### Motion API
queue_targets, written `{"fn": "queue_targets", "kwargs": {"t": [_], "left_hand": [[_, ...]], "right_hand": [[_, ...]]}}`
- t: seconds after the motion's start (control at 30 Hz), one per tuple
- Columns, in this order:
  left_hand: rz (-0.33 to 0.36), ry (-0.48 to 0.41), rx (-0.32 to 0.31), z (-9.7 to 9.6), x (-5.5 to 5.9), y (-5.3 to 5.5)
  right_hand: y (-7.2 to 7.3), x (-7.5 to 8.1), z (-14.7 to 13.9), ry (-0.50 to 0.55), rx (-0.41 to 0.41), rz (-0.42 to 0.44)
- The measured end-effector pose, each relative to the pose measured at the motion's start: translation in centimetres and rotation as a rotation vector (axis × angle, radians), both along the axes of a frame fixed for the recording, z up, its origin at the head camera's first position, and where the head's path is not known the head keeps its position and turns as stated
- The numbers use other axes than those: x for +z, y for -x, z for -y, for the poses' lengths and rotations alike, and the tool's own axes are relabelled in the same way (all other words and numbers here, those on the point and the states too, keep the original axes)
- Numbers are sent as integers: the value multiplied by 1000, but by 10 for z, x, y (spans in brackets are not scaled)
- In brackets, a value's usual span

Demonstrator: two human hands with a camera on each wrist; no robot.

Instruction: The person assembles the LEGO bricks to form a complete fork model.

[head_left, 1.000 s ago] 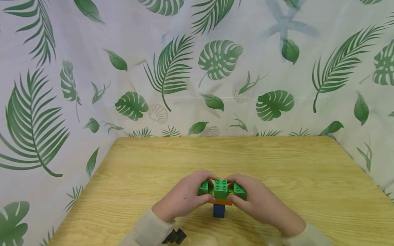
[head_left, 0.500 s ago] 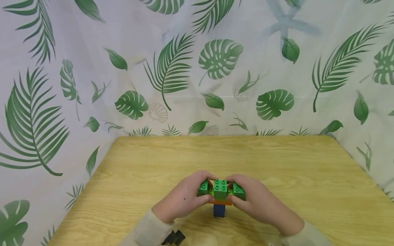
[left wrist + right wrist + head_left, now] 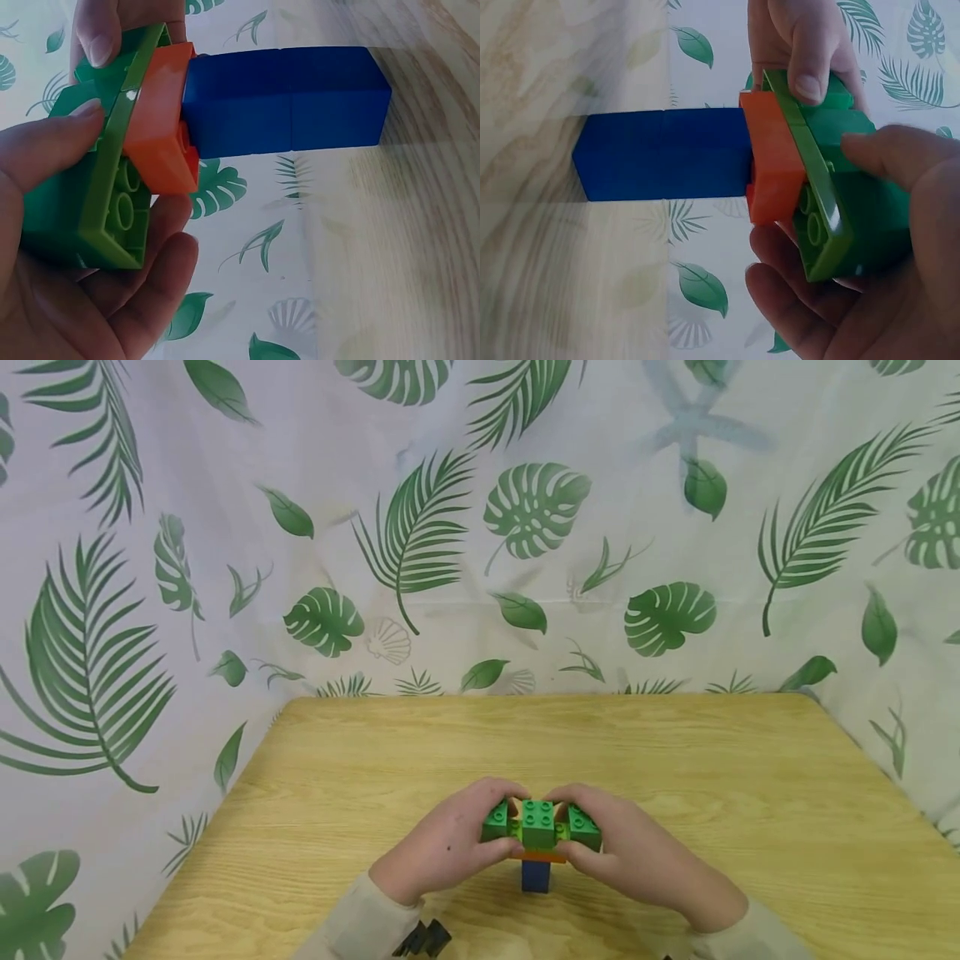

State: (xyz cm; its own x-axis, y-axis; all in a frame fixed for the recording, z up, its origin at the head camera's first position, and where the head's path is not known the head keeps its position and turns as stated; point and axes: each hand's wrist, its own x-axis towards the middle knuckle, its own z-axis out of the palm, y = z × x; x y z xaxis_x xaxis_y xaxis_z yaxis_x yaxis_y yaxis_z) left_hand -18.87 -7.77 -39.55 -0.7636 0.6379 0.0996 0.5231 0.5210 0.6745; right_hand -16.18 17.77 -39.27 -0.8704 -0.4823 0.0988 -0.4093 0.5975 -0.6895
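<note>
A toy brick tree stands upright on the table. Its trunk is two stacked blue bricks [image 3: 289,101], topped by an orange brick [image 3: 776,161]. Over that lies a long light green brick [image 3: 810,169] with darker green bricks [image 3: 537,823] on top. My left hand [image 3: 457,839] grips the left end of the green layers, thumb in front and fingers behind. On the right end, my right hand [image 3: 626,852] holds the green bricks in the same way. Both hands partly cover the outer green bricks.
The wooden table [image 3: 420,735] reaches back to a white leaf-print cloth [image 3: 450,652] hanging behind and beside it. A small black object [image 3: 430,937] shows by the left sleeve [image 3: 367,918].
Hands and bricks keep nearly the same place and hold. Only a slight shift of the head view is seen.
</note>
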Motion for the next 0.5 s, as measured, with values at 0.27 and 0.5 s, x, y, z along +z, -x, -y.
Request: {"fn": "queue_targets", "kwargs": {"t": [0.27,0.5], "left_hand": [[3,10,18,6,0,1],[64,-20,74,14,-1,7]], "right_hand": [[3,-1,-10,36,13,16],[10,-5,-16,78,-58,4]]}}
